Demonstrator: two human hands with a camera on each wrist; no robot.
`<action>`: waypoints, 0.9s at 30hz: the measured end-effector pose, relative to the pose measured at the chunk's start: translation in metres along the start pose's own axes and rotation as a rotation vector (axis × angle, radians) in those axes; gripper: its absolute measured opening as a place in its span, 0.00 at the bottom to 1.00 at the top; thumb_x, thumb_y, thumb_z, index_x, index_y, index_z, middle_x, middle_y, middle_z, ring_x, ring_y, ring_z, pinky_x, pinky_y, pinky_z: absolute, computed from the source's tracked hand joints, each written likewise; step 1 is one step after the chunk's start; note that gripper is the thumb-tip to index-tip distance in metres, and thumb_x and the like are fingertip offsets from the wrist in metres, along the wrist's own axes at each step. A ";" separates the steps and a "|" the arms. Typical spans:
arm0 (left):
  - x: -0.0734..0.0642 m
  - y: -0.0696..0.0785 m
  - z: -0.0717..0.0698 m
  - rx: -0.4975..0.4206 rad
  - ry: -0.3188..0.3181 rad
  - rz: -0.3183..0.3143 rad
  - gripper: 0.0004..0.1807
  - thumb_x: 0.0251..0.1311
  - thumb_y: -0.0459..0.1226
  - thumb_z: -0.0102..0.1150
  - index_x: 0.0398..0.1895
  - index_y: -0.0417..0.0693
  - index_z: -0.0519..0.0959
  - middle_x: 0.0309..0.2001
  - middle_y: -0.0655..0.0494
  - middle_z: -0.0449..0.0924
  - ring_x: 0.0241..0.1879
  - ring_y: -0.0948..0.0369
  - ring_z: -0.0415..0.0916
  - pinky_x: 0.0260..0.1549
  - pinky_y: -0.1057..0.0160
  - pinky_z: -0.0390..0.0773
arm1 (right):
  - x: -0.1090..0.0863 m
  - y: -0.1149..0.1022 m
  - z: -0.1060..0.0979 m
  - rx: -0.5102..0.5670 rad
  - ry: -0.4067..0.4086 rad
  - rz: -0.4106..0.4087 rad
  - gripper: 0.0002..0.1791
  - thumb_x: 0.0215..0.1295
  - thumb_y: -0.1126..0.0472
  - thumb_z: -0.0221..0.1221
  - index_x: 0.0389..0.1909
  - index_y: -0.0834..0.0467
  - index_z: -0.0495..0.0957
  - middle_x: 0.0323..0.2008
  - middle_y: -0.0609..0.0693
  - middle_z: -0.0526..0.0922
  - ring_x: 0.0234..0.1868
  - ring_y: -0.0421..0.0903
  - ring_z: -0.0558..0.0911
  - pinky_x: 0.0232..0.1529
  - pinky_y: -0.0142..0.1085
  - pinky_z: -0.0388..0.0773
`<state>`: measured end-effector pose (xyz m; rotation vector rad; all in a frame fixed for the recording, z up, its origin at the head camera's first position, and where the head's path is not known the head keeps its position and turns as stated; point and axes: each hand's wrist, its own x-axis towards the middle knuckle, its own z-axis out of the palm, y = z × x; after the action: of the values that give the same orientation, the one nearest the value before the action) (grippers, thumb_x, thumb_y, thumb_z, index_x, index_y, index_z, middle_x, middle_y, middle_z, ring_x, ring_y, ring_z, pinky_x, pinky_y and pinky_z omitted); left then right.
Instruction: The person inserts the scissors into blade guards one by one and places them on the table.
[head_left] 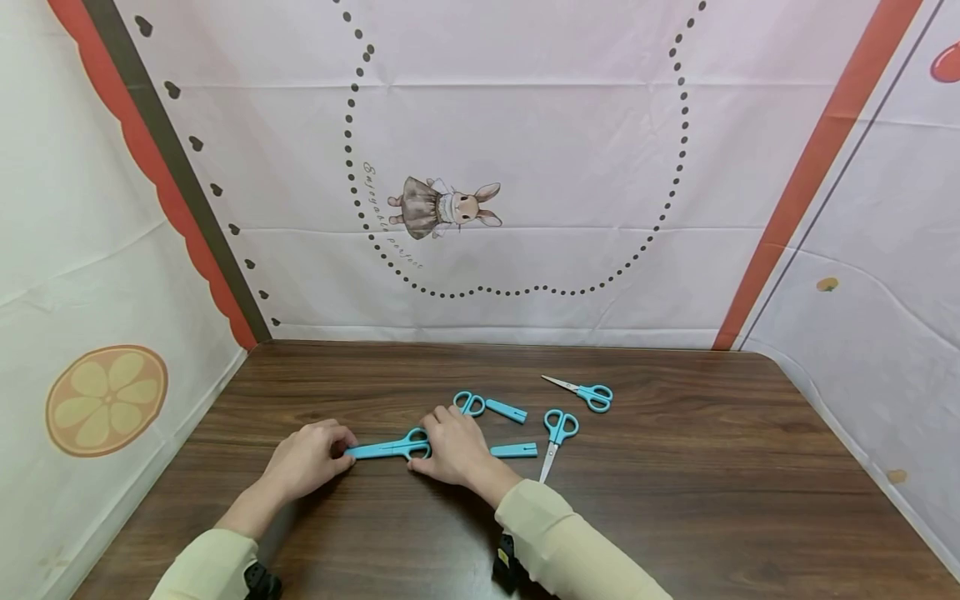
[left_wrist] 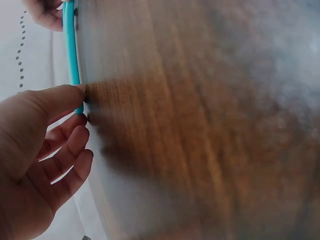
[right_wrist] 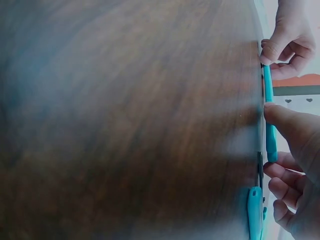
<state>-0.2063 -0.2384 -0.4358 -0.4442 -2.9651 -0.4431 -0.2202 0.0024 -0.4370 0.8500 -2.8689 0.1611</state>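
A pair of light-blue scissors (head_left: 377, 450) with a matching blade cover lies level just above or on the wooden table. My left hand (head_left: 305, 458) pinches the covered tip between thumb and index finger, the other fingers loosely bent in the left wrist view. At the handle end, my right hand (head_left: 454, 447) grips the finger loops with thumb and fingers, partly hiding them. Just beyond the right hand show the loops of another pair of blue scissors (head_left: 469, 403); its blades are not visible. Loose-looking blue covers (head_left: 506, 411) lie beside and behind that hand.
Two uncovered scissors, one at the back right (head_left: 596, 397) and one nearer with blades toward me (head_left: 558, 427), lie right of my right hand. The dark wooden table (head_left: 712, 467) meets printed white cloth (head_left: 570, 167) at the back and sides.
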 end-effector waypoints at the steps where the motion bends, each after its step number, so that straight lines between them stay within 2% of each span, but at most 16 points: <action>1: 0.000 0.000 0.000 -0.002 0.000 -0.002 0.06 0.47 0.39 0.68 0.28 0.58 0.80 0.25 0.65 0.71 0.22 0.67 0.64 0.20 0.64 0.64 | 0.000 0.000 0.000 -0.001 -0.001 0.001 0.32 0.54 0.34 0.56 0.52 0.53 0.74 0.42 0.47 0.75 0.39 0.43 0.72 0.36 0.34 0.71; 16: 0.002 0.000 -0.001 -0.030 -0.025 -0.027 0.07 0.46 0.37 0.68 0.28 0.57 0.80 0.26 0.64 0.73 0.24 0.66 0.66 0.23 0.63 0.67 | -0.001 -0.003 0.001 -0.017 -0.018 0.017 0.33 0.55 0.34 0.56 0.54 0.53 0.74 0.44 0.47 0.74 0.39 0.44 0.71 0.34 0.34 0.69; 27: 0.001 0.001 -0.003 -0.040 -0.026 -0.020 0.08 0.45 0.36 0.68 0.28 0.56 0.80 0.26 0.62 0.73 0.24 0.66 0.66 0.23 0.63 0.66 | -0.001 -0.003 0.001 -0.005 -0.034 0.027 0.33 0.55 0.35 0.56 0.55 0.53 0.73 0.44 0.47 0.73 0.39 0.44 0.70 0.34 0.34 0.67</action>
<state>-0.2069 -0.2377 -0.4327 -0.4282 -2.9933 -0.5038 -0.2174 0.0004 -0.4379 0.8209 -2.9120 0.1442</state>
